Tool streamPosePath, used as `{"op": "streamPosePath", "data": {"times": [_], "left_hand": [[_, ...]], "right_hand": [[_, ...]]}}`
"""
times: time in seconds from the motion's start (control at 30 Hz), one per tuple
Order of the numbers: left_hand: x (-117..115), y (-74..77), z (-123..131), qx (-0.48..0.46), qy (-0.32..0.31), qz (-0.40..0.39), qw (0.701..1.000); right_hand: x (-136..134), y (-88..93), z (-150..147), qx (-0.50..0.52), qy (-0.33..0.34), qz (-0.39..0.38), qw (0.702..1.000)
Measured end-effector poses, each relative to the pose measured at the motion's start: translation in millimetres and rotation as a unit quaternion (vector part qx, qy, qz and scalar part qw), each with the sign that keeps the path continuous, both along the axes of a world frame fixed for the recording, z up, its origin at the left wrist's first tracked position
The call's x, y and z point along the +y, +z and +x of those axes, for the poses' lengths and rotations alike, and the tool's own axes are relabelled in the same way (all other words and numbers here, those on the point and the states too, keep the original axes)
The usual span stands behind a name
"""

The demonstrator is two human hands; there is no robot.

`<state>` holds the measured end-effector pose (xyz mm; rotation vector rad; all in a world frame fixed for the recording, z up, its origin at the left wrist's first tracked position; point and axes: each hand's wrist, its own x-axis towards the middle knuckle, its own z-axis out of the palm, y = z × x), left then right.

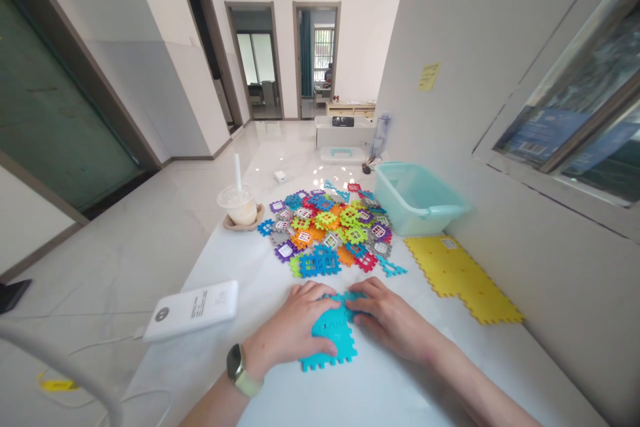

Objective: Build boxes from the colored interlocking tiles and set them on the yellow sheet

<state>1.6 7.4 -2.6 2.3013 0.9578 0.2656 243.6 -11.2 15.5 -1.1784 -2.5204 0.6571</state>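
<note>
Turquoise panel [340,340] lies at six o'clock on the counter [300,403]. Our left hand [295,320] spreads loosely over it; our right hand [387,317], half-curled, touches its one-o'clock corner — pinch or rest, we cannot tell. We judge it light, stiff, smooth plastic: best held by toothed edges.

We have one turquoise panel [340,333] before us, lying about flat on the desk [320,407], with square teeth along its near and right edges and fine seams across its face. Its left side runs under our left grip [303,320], whose thumb rests on the surface; the toothed near edge sits just below that thumb. The far right corner meets the fingertips of our right grip [385,317].
</note>
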Motion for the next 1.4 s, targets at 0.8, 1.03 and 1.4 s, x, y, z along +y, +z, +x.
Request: {"op": "streamPosePath", "data": {"times": [0.8, 1.03, 1.4], "left_hand": [[-11, 8.9, 2, 0.001, -0.019, 0.041, 0.999], [-13, 10.8, 3, 0.003, -0.006, 0.051, 0.999], [-13, 7.9, 3, -0.004, -0.006, 0.072, 0.997]], "right_hand": [[11, -23.1, -4, 0.122, -0.081, -0.038, 0.988], [9, -22.2, -4, 0.117, -0.066, -0.041, 0.990], [10, -22.7, -3, 0.112, -0.071, -0.042, 0.990]]}}
